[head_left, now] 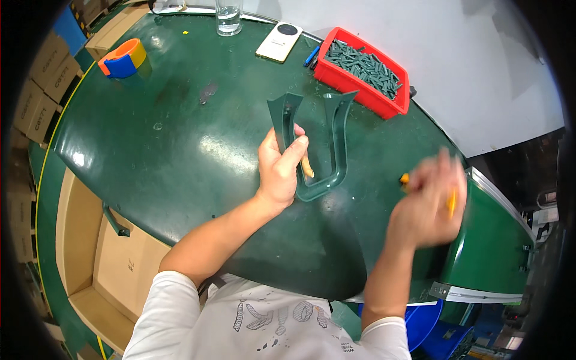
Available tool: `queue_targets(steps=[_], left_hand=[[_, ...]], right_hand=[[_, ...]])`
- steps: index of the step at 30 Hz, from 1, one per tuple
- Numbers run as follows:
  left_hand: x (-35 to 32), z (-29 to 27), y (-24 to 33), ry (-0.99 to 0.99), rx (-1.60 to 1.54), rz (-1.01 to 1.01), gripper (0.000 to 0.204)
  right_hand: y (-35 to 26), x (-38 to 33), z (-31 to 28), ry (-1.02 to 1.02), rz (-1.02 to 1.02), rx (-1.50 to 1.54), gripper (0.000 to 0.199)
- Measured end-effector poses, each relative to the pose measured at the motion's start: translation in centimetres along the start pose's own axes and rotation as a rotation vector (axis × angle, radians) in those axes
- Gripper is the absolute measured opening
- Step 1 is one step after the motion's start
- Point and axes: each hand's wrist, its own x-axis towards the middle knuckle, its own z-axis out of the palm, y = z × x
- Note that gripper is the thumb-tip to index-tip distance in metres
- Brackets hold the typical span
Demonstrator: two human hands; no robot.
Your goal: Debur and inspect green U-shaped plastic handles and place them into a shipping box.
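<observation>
My left hand [281, 165] is closed around one arm of a dark green U-shaped plastic channel piece [341, 141], held over the table with its flared ends pointing away from me. A yellowish covering [307, 167] shows on one finger of that hand, beside the channel wall. Off to the right, my right hand [429, 201] is raised and smeared by motion. It is closed on a yellow-and-black tool [452, 203], parts of which stick out on both sides of the hand; its exact kind is too blurred to tell.
A red bin [360, 90] of small green strips stands at the back, with a phone [279, 42] and a glass of water [228, 18] farther left. Tape rolls [123, 59] sit at the far left. An open carton [114, 264] holding a green piece [115, 222] adjoins the table [174, 150].
</observation>
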Motion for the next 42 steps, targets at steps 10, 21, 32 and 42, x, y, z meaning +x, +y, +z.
queue_targets(steps=[10, 21, 32, 42], left_hand=[[-0.6, 0.1, 0.2, -0.184, -0.107, -0.191, 0.021], [2.1, -1.7, -1.3, -0.445, 1.074, 0.922, 0.047], [1.3, -2.3, -1.8, -0.665, 0.777, -0.106, 0.036], [1.3, -2.2, -1.7, -0.644, 0.736, -0.298, 0.034]], right_hand=[[7.7, -4.6, 0.0, -0.512, 0.174, -0.278, 0.03], [6.1, -8.1, -0.7, -0.515, 0.831, 0.269, 0.008], [8.8, -6.1, -4.8, -0.549, -0.047, -0.409, 0.028], [10.2, -6.5, -5.4, -0.581, -0.19, -0.502, 0.022]])
